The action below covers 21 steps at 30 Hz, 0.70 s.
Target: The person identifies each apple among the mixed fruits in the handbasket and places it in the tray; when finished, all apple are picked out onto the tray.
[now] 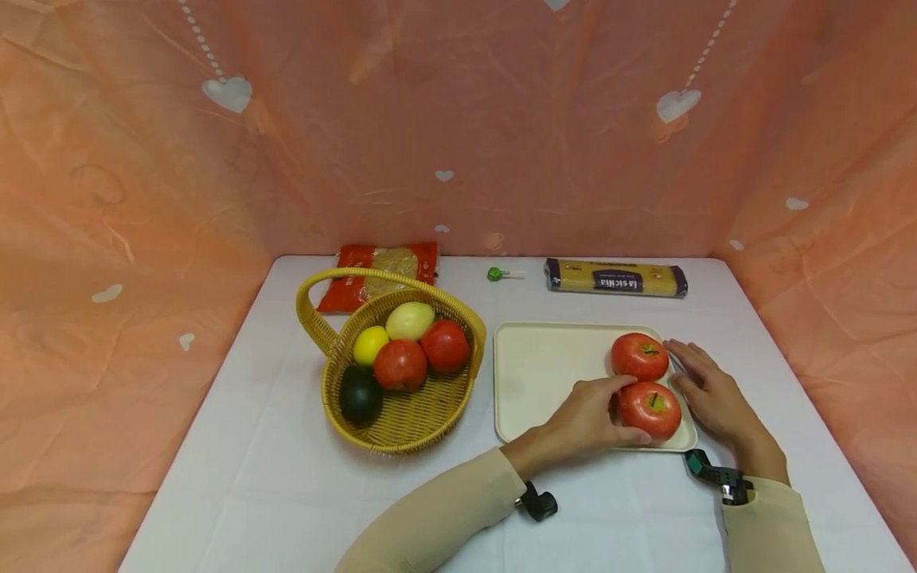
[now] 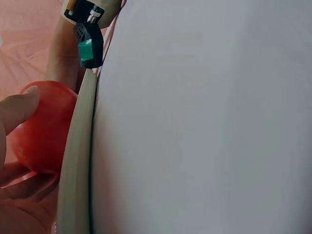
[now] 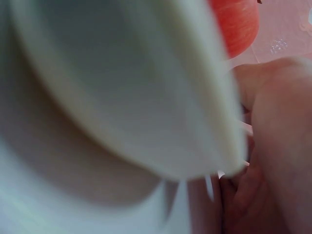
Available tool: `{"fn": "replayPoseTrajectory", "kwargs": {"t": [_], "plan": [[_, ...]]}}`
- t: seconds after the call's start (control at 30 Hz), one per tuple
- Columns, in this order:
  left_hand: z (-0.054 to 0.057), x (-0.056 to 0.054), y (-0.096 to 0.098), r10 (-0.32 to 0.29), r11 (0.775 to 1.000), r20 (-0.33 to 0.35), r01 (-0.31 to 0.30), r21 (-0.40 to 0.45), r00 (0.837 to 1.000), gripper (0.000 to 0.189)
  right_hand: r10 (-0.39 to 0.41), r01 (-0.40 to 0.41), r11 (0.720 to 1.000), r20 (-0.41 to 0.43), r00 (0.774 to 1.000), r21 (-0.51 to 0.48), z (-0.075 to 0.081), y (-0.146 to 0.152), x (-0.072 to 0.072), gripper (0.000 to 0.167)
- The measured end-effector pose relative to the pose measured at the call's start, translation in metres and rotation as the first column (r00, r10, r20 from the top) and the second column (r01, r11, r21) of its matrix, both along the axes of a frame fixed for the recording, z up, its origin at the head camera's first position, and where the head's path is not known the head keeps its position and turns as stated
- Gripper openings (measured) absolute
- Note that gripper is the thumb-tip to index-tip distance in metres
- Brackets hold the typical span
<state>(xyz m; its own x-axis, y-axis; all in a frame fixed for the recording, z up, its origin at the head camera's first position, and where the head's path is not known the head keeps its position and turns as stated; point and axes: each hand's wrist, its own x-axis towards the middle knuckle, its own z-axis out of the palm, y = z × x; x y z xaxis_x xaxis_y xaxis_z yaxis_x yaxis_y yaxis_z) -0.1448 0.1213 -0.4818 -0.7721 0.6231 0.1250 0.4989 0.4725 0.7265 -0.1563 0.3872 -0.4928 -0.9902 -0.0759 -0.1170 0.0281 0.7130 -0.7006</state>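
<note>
- Pasta pack (image 1: 616, 278): lying at the back of the white table (image 1: 251, 446); its dark label is showing white lettering, seemingly "la sicilia".
- Red packet (image 1: 351, 259): lying behind the wicker basket (image 1: 426, 418), which is partly covering it; its print is proving too small to read.
- Green lollipop (image 1: 494, 274): lying between the two packs.
- Pinkish-orange curtain (image 1: 501, 119): hanging behind and at both sides, displaying white hearts.
- Tray (image 1: 552, 382): standing right of the basket, carrying the nearer apple (image 1: 649, 411) and the farther apple (image 1: 639, 356) at its right end.
- Left hand (image 1: 591, 418): gripping the nearer apple between thumb and fingers.
- Right hand (image 1: 719, 402): holding nothing, extending its fingers beside the tray's right rim; whether they are touching the farther apple, one cannot tell.
- Right wrist view: blurring, the tray filling much of it.
- Sleeves (image 1: 437, 509): running off the bottom edge.
</note>
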Motion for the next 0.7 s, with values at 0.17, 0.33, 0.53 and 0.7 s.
{"fn": "replayPoseTrajectory", "kwargs": {"t": [0.17, 0.33, 0.53, 0.7], "plan": [[0.007, 0.001, -0.017, 0.016, 1.000, -0.022, -0.016, 0.000, 1.000, 0.079, -0.004, 0.004, 1.000, 0.027, 1.000, -0.009, 0.000, 0.002, -0.001, 0.064], [0.027, 0.007, -0.051, -0.043, 0.990, 0.067, 0.034, 0.138, 0.997, 0.076, 0.002, -0.002, 1.000, 0.029, 1.000, -0.006, 0.000, 0.002, -0.001, 0.064], [0.054, 0.020, -0.098, -0.141, 0.963, 0.205, 0.086, 0.255, 0.969, 0.073, 0.000, -0.001, 1.000, 0.047, 0.999, 0.010, 0.001, 0.001, 0.000, 0.065], [0.072, 0.028, -0.140, -0.205, 0.938, 0.265, 0.111, 0.329, 0.942, 0.070, 0.003, -0.003, 1.000, 0.041, 0.999, 0.001, 0.001, 0.000, 0.000, 0.065]]}}
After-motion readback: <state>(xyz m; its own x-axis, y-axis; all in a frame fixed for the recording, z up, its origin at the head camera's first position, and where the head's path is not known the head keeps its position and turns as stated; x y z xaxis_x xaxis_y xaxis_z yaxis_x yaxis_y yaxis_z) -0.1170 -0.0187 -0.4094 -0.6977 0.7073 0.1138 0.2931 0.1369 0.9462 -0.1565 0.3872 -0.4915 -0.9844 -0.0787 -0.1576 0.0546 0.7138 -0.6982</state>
